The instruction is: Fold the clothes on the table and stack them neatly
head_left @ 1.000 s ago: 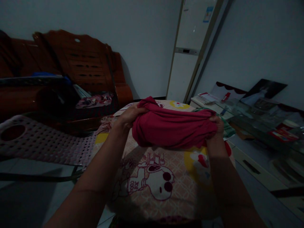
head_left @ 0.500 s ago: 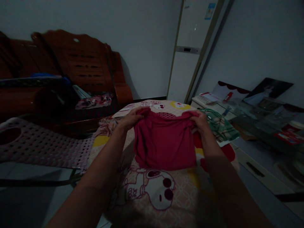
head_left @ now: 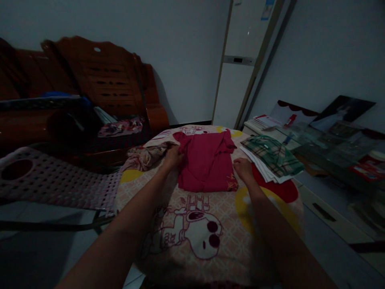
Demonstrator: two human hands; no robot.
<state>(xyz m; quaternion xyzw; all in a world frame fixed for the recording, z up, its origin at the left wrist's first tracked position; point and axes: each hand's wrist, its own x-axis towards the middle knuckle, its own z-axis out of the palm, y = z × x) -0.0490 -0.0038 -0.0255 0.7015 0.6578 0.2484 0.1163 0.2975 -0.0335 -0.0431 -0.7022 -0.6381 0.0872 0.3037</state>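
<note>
A dark pink shirt [head_left: 207,160] lies on the round, cloth-covered table, its short sleeves at the far end and a small gold pattern at its near right corner. My left hand [head_left: 173,157] is closed at the shirt's left edge, fingertips against the fabric. My right hand [head_left: 243,166] rests just off the right edge, fingers curled in with nothing visible in them. Left of my left hand is a crumpled patterned garment [head_left: 147,155]. To the right of my right hand, a green plaid garment [head_left: 272,154] lies over white cloth or paper.
A tablecloth [head_left: 207,228] with a cartoon dog covers the table. On the left are a woven chair [head_left: 69,180] and a wooden sofa [head_left: 105,80]. A glass-topped cabinet [head_left: 315,148] with papers and boxes runs along the right. Behind stands a tall white air conditioner [head_left: 236,76].
The shirt has gone from being held up by its edge to lying flat on the table. Both hands have come down and nearer to its sides. My right hand has let go.
</note>
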